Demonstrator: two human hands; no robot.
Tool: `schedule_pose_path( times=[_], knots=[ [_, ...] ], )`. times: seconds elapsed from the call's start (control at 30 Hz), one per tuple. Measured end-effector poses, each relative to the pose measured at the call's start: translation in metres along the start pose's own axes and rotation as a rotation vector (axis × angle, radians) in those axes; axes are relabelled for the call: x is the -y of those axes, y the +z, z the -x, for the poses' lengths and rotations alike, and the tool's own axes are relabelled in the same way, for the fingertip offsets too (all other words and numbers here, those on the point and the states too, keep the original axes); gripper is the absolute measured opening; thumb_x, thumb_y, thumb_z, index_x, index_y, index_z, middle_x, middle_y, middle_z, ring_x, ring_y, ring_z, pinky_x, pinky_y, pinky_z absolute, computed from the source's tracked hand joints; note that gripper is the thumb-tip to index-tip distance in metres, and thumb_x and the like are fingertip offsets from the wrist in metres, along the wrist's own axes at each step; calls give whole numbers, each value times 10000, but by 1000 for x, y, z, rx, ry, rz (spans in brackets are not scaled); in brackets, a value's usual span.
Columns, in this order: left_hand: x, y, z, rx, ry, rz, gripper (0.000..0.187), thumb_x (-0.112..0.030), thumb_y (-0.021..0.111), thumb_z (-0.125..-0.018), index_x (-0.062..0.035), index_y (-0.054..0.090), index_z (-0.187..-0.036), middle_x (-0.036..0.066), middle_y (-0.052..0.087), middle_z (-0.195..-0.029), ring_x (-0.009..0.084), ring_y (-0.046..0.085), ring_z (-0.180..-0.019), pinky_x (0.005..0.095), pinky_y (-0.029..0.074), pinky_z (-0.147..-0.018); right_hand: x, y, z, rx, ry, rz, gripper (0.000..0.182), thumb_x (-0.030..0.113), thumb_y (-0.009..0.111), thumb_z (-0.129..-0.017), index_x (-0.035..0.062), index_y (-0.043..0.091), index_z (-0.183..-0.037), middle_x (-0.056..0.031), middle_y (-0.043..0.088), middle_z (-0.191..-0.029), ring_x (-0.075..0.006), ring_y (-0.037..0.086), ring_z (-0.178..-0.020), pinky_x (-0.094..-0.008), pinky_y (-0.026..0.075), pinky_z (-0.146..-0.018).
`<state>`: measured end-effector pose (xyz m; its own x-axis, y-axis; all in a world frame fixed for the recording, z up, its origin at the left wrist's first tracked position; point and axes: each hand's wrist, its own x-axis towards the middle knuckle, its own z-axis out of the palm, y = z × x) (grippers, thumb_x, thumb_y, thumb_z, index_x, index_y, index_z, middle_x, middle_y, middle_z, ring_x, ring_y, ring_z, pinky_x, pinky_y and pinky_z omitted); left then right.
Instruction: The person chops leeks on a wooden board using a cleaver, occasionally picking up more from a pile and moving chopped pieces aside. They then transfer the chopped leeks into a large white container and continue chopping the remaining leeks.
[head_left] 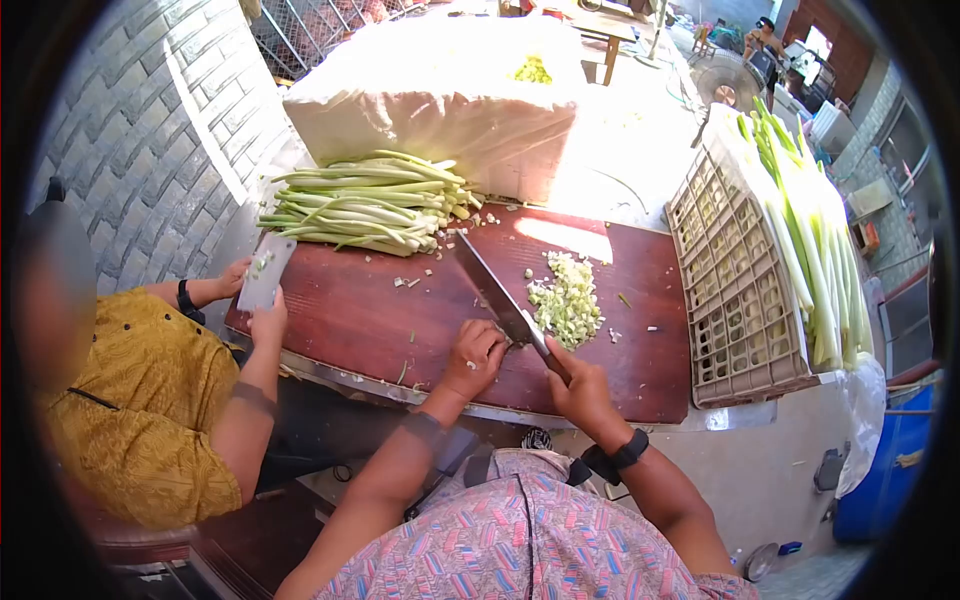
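My right hand [582,392] is wrapped round the wooden handle of a kitchen knife [493,283], whose long blade points away and to the left over the red-brown board [640,345]. My left hand [476,357] is closed, its fingers curled in close to the blade near the handle end. Whatever those fingers hold, if anything, is hidden. Just beyond my right hand, a heap of chopped green onions [567,302] lies on the board. Whole green onions [365,205] are piled at the board's far left, with small scraps scattered around.
At left, a co-worker in a yellow top holds a cleaver [266,272] over the board's edge. A plastic crate [735,290] with long green onions [815,250] stands tilted at right. Behind the board is a large covered block [440,135]; a blue barrel [885,480] is at lower right.
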<state>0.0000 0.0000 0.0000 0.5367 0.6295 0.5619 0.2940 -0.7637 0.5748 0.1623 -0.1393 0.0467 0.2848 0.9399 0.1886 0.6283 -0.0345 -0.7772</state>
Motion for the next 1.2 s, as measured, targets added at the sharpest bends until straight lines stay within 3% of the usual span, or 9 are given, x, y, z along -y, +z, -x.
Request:
schedule_pose_path(
  times=[0.07,0.1,0.17,0.4,0.6,0.77,0.97,1.2],
  knots=[
    [1,-2,-4,0,-11,6,89,-14,687,-755,-50,631,-814,112,595,-904,322,571,-887,392,478,-787,2,-7,3,-36,10,54,511,60,697,-807,119,598,-1305,-210,673,-867,-372,675,-734,-366,521,-636],
    [-17,15,12,-8,-47,53,89,-14,687,-755,-50,631,-814,112,595,-904,322,571,-887,392,478,-787,4,-31,26,-4,35,98,511,60,697,-807,119,598,-1305,-210,673,-867,-372,675,-734,-366,521,-636],
    [-9,14,9,-36,-55,15,101,-22,696,-741,-45,630,-813,115,593,-900,324,579,-865,400,493,-750,14,-43,33,-16,-25,135,485,131,688,-818,182,610,-1293,-189,626,-736,-387,626,-670,-462,496,-602],
    [-4,7,3,-80,-14,8,118,2,681,-720,-44,630,-816,128,596,-902,336,591,-835,416,508,-704,42,-62,54,66,-3,205,462,130,694,-813,184,626,-1266,-157,631,-724,-362,631,-656,-450,501,-588],
    [3,6,5,-51,-15,15,116,16,665,-721,-36,627,-817,129,598,-904,348,569,-871,423,485,-758,45,-61,49,52,-53,117,466,120,696,-808,155,620,-1266,-180,659,-771,-376,640,-671,-463,508,-605],
    [2,4,2,-40,2,7,84,9,652,-744,-38,625,-809,136,577,-886,355,551,-853,421,470,-748,43,-43,24,161,11,177,482,121,654,-837,166,579,-1311,-220,635,-731,-417,626,-669,-499,497,-601],
    [-2,1,2,10,-13,-17,100,-21,668,-752,-38,629,-842,136,577,-896,358,547,-866,429,467,-763,22,4,-7,50,-63,93,480,138,636,-853,178,567,-1326,-237,632,-736,-425,627,-674,-511,497,-606],
    [-13,-15,0,45,31,-43,130,-60,701,-737,-36,646,-853,121,614,-923,344,556,-917,425,473,-804,18,7,-9,60,-97,81,484,141,657,-843,137,570,-1319,-228,654,-816,-418,640,-724,-487,509,-640]
  ],
)
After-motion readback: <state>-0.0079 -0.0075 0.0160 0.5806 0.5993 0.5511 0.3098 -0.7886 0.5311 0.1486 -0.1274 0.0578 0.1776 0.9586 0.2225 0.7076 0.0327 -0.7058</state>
